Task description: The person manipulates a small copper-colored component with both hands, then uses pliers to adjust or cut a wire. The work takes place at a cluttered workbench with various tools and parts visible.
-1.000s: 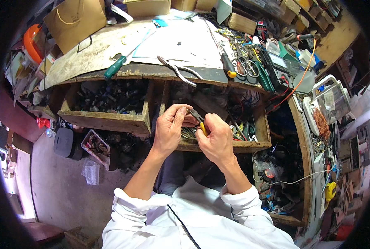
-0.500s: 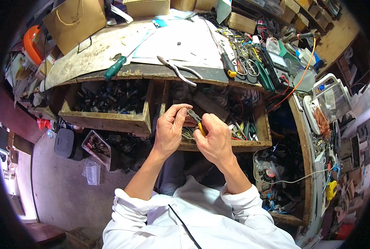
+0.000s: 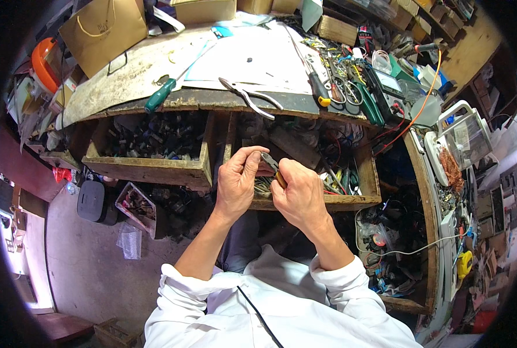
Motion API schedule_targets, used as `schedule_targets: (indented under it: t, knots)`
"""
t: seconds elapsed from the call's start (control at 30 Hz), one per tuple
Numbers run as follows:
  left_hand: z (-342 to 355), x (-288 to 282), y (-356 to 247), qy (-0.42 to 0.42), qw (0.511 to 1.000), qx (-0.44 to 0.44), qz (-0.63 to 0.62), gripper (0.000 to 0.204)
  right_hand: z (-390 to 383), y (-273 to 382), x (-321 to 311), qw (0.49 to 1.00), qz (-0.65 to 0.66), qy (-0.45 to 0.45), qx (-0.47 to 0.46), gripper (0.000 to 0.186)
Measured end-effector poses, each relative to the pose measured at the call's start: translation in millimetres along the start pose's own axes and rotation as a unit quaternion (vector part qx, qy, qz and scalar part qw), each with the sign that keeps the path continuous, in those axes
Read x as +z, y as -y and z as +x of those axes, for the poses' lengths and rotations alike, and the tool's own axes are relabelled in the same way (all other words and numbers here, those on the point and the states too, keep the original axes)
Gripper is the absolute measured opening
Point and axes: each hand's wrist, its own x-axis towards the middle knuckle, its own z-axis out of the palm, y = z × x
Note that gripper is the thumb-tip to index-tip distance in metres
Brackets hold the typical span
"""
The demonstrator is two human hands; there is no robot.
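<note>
In front of my chest, above the pulled-out right drawer [image 3: 351, 200], both hands meet. My right hand [image 3: 300, 194] is wrapped round the yellow handles of a pair of pliers [image 3: 271, 165], whose jaws point up and left. My left hand [image 3: 237, 181] is closed in a pinch at the jaw tips; what small thing sits there is too small to make out. On the bench edge beyond lie white-handled pliers [image 3: 249, 97], a green-handled screwdriver [image 3: 161, 95] and a black and yellow screwdriver [image 3: 318, 88].
A left drawer [image 3: 148, 169] full of small dark parts stands open. White paper [image 3: 241, 61] covers the benchtop. Scissors [image 3: 345, 93], a meter [image 3: 387, 84] and cables crowd the right. A grey bin [image 3: 93, 202] and an open box [image 3: 138, 209] stand on the floor.
Both hands stay in nearly the same place. The pliers have turned very slightly in my right hand, and less of their yellow handle shows.
</note>
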Motion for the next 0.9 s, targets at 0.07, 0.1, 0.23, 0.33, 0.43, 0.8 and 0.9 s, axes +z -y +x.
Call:
schedule_targets:
  t: [0.07, 0.1, 0.23, 0.33, 0.43, 0.8, 0.9]
  knots:
    - [0, 0, 0, -0.001, 1.0, 0.001, 0.003, 0.025, 0, -2, 1, 1.0, 0.01, 0.003, -0.001, 0.02]
    - [0, 0, 1, -0.001, 1.0, 0.002, 0.004, 0.025, 0, -3, 2, 1.0, 0.016, 0.004, 0.0, 0.021]
    - [0, 1, 2, -0.002, 1.0, 0.004, -0.008, 0.024, 0, -5, 4, 0.998, 0.057, -0.011, 0.004, 0.024]
    - [0, 1, 3, -0.01, 1.0, 0.01, -0.001, 0.024, 1, -4, 2, 0.999, 0.045, 0.012, 0.021, 0.021]
    - [-1, 2, 1, -0.019, 1.0, 0.012, 0.012, 0.023, 1, -4, 1, 0.989, 0.111, 0.041, 0.091, 0.02]
    - [-1, 1, 2, -0.003, 0.999, -0.018, -0.047, 0.027, 4, -24, 5, 0.912, 0.341, 0.124, 0.192, 0.025]
    - [-1, 0, 0, 0.004, 0.999, -0.016, -0.048, 0.027, 2, -29, 8, 0.922, 0.326, 0.113, 0.175, 0.027]
